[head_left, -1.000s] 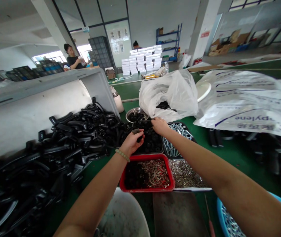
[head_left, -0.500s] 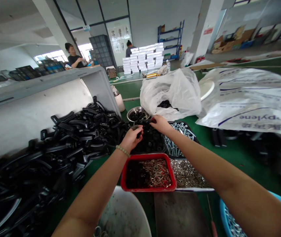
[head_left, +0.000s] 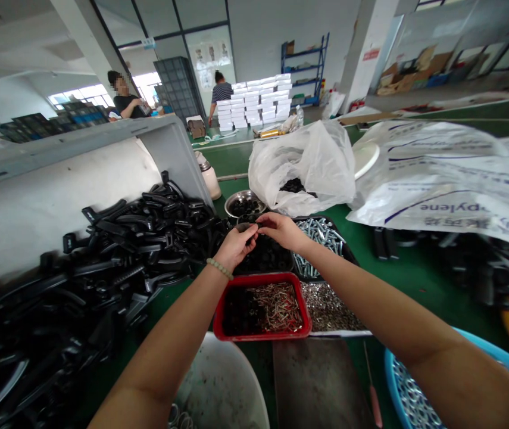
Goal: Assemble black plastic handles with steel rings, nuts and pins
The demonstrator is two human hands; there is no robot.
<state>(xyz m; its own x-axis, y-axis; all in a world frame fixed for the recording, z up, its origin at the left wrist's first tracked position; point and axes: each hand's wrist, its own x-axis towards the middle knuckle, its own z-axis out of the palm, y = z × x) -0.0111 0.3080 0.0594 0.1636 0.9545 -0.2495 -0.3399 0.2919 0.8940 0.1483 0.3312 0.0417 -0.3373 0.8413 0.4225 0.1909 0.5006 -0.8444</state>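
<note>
My left hand (head_left: pixel 238 245), with a beaded bracelet at the wrist, is closed on a small black part (head_left: pixel 246 227). My right hand (head_left: pixel 280 230) meets it at the fingertips, pinching something too small to make out. Both are above a tray of black parts (head_left: pixel 267 257). Just behind stands a metal bowl (head_left: pixel 245 204) with black pieces. To the right is a tray of silver screws (head_left: pixel 319 244). Nearer me sit a red bin (head_left: pixel 262 336) holding black pieces and thin pins, and a heap of small metal parts (head_left: pixel 332 307).
Black curved handles (head_left: pixel 147 238) are heaped at the left beside a grey crate (head_left: pixel 176 149). Plastic bags (head_left: pixel 321 161) lie behind. In front are a white basin (head_left: pixel 222 381), a metal plate (head_left: pixel 321 381), a screwdriver (head_left: pixel 374 405) and a blue basket (head_left: pixel 390 381). Two people are in the background.
My right hand has moved left, and its fingertips now meet my left hand. The view has shifted slightly. The person in a striped shirt behind the white boxes shows more fully.
</note>
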